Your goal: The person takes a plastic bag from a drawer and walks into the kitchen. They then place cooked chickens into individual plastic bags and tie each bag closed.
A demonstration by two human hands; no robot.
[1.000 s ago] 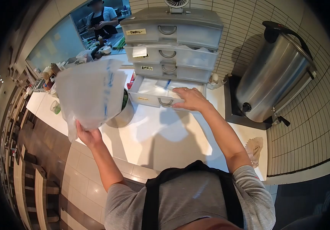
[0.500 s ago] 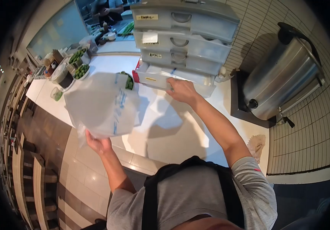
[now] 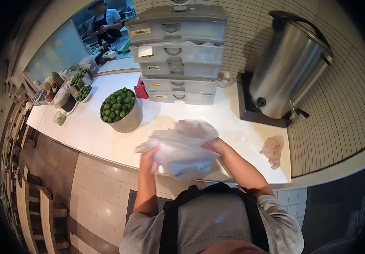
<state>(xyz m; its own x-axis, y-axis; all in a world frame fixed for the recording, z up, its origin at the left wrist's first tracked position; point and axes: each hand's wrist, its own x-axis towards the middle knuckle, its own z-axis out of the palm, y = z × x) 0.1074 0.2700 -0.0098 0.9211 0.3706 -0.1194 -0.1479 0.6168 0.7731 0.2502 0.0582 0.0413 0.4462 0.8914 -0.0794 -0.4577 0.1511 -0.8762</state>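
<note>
A translucent white plastic bag (image 3: 182, 148) with blue print is stretched between my hands over the front edge of the counter, smeared by motion. My left hand (image 3: 149, 161) grips its left side, thumb and fingers closed on the plastic. At the right side, my right hand (image 3: 215, 146) is closed on the bag too, its fingertips partly hidden by the plastic. Beyond the bag, a metal pot (image 3: 132, 120) heaped with small green limes (image 3: 118, 105) stands on the white counter (image 3: 161, 116).
A stack of labelled plastic drawers (image 3: 178, 59) stands at the back, a red object (image 3: 141, 89) beside it. On the right are a steel urn (image 3: 290, 67) with a tap and crumpled brown paper (image 3: 272, 150). Another person (image 3: 105, 23) stands beyond the opening.
My right hand has left the lower drawer, which is now closed, and come to the bag. My left hand has brought the bag rightward and closer, uncovering the pot of limes.
</note>
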